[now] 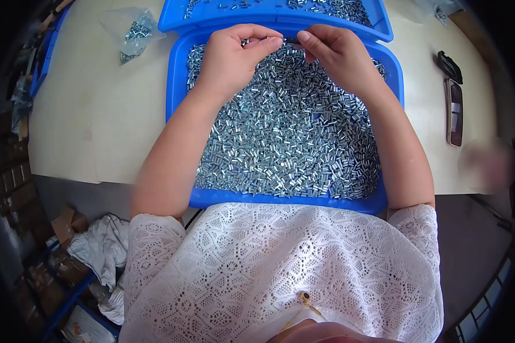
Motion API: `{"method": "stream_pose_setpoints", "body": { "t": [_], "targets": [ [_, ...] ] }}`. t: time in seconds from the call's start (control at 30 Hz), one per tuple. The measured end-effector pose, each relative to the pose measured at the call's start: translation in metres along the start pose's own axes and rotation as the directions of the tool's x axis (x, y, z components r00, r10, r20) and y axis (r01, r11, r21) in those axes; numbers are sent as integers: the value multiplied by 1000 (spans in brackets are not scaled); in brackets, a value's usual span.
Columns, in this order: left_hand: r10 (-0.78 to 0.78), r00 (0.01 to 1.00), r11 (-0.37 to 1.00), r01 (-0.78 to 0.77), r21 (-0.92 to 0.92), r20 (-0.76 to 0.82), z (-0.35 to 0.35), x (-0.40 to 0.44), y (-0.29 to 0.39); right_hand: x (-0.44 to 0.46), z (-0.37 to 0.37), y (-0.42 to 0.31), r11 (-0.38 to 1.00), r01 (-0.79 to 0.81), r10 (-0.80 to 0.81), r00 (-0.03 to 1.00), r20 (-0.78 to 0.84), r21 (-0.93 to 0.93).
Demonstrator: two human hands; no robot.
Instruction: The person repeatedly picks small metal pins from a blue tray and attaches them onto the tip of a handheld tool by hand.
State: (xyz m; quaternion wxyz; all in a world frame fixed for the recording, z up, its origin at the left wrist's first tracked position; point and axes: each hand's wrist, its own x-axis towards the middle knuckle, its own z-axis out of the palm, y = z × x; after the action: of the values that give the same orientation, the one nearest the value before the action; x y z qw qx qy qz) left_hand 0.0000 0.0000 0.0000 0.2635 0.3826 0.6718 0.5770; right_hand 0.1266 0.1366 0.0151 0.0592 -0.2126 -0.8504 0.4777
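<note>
Over the far end of a blue plastic bin (399,114), my two hands come close together. The bin holds a thick layer of small, shiny metal cylinders (280,137). My left hand (230,60) is closed, its thumb and forefinger pinched. Facing it, my right hand (340,57) has its thumb pressed against the bent fingers. A small dark part shows in the gap between the fingertips, too small to name. Which hand grips it, I cannot tell.
Behind the bin stands a second blue bin (212,22) with more cylinders. A clear plastic bag (117,26) of metal parts lies on the left of the table (97,114). A phone (454,111) and a black object (450,67) lie at right.
</note>
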Motion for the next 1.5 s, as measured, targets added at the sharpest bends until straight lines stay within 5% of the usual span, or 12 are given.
{"method": "stream_pose_setpoints", "body": {
  "t": [0.07,0.17,0.3,0.37,0.47,0.6,0.77,0.87,1.1,1.3,1.37,1.5],
  "targets": [
    [5,1000,1000,-5,2,-21,1,0,1,0,5,5,979,197,-190,975,-115,49],
    [-25,999,998,26,58,-24,1,0,-1,-1,7,4,973,229,-225,965,-133,22],
    [29,999,1000,-29,-6,-30,3,-1,1,-3,0,-7,998,-20,21,1000,19,-63],
    [24,1000,999,-23,47,-13,2,-2,0,-4,7,-2,975,200,-192,978,-85,95],
    [21,1000,996,-21,88,2,1,-2,-1,-3,6,0,963,265,-268,959,-89,-45],
    [42,999,996,-42,78,-3,3,-2,-1,-3,2,-1,973,154,-154,988,16,-174],
    [-8,1000,996,7,94,8,2,-3,3,-4,9,-1,952,297,-303,948,-100,-67],
    [58,998,994,-58,87,5,2,-1,-3,-4,4,0,954,235,-243,970,-23,-186],
    [-1,1000,994,1,111,-1,3,-4,4,-3,8,1,937,334,-345,931,-122,-101],
    [19,1000,989,-21,145,18,2,-4,5,-5,6,-5,964,203,-207,978,-7,-173],
    [-13,1000,991,13,134,-3,2,-4,7,-6,12,-8,939,343,-342,926,-162,-17],
    [24,999,985,-28,168,26,3,-4,6,0,6,7,920,379,-389,913,-118,-102]
  ]
}}
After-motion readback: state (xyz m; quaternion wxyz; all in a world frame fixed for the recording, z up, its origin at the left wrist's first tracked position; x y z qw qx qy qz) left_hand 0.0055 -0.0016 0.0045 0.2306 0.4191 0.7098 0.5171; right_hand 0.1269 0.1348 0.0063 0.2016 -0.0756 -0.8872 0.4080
